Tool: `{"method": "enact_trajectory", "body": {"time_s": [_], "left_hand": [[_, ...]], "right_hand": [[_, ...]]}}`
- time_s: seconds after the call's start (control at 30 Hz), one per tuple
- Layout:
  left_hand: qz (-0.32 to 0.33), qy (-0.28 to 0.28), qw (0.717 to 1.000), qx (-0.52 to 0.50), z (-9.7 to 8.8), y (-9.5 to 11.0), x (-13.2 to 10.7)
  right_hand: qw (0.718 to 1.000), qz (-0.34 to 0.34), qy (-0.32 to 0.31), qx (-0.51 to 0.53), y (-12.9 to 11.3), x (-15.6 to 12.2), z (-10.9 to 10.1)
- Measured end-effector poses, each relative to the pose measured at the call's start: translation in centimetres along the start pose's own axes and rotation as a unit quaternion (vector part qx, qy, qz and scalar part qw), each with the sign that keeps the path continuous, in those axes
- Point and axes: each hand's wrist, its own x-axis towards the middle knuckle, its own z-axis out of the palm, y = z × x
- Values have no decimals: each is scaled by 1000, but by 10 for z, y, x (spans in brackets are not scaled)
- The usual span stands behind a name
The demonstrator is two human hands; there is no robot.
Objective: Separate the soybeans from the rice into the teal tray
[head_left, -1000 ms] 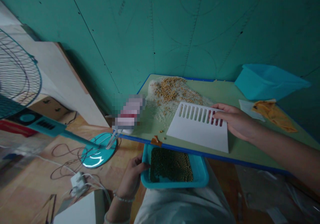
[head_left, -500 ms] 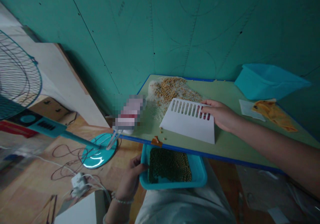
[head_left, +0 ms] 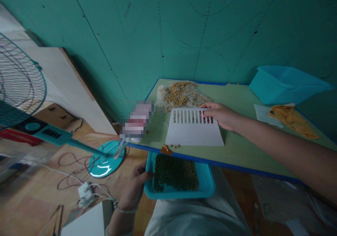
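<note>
Reading all clock positions from the slotted white scraper (head_left: 195, 134). Gripping the scraper with the right hand (head_left: 221, 116) at 2 o'clock, clamping the slotted edge between thumb and fingers and showing parts of the fingers through the end slots. Holding the scraper over the near part of the pale-green table (head_left: 237, 151), pointing the slots towards 12 o'clock and the plain edge towards 6 o'clock. Being unable to tell contact between plain edge and tabletop.

Gripping a turquoise tray (head_left: 179, 195) at its left rim with the left hand (head_left: 135, 181) at 8 o'clock, hooking the thumb over the rim and curling the other fingers behind, partly hidden. Positioning the tray at 7 o'clock, below the table's blue near edge, and carrying in it dark-green mung beans (head_left: 168, 172), with soybeans along the right side.

Facing, at 11 o'clock, a heap of soybeans (head_left: 181, 93) among pale grains (head_left: 162, 113). Finding a few loose beans (head_left: 175, 145) at 8 o'clock, just beside the plain edge and near brown tape (head_left: 166, 150). Locating a turquoise bin (head_left: 286, 85) at 2 o'clock, an orange cloth (head_left: 295, 122) at 3 o'clock and a fan (head_left: 21, 81) at 9 o'clock.
</note>
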Motion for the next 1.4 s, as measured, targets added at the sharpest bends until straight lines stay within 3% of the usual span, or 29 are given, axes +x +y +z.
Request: {"method": "enact_trajectory", "body": {"time_s": [0.43,0.6,0.73,0.83,1.0,1.17,1.27,1.4], "left_hand": [[-26,-65,997,-27,25,-6,3],[-30,-71,997,-23,30,-5,4],[-29,-67,997,-22,29,-5,5],[-35,-58,998,-20,29,-5,5],[-34,-63,997,-15,32,-5,5],[-32,-71,997,-14,37,-6,6],[-30,-67,997,-9,40,-5,6],[-31,-59,998,-8,41,-4,3]], "right_hand": [[998,53,8,17,7,-36,-11],[999,38,8,3,7,-52,-16],[999,4,42,30,4,-56,-30],[992,-15,104,68,-1,-55,-49],[970,-35,210,120,-9,-44,-84],[973,-98,194,74,-16,-18,-106],[971,-141,190,40,-29,8,-104],[953,-208,209,-68,-51,55,-81]]}}
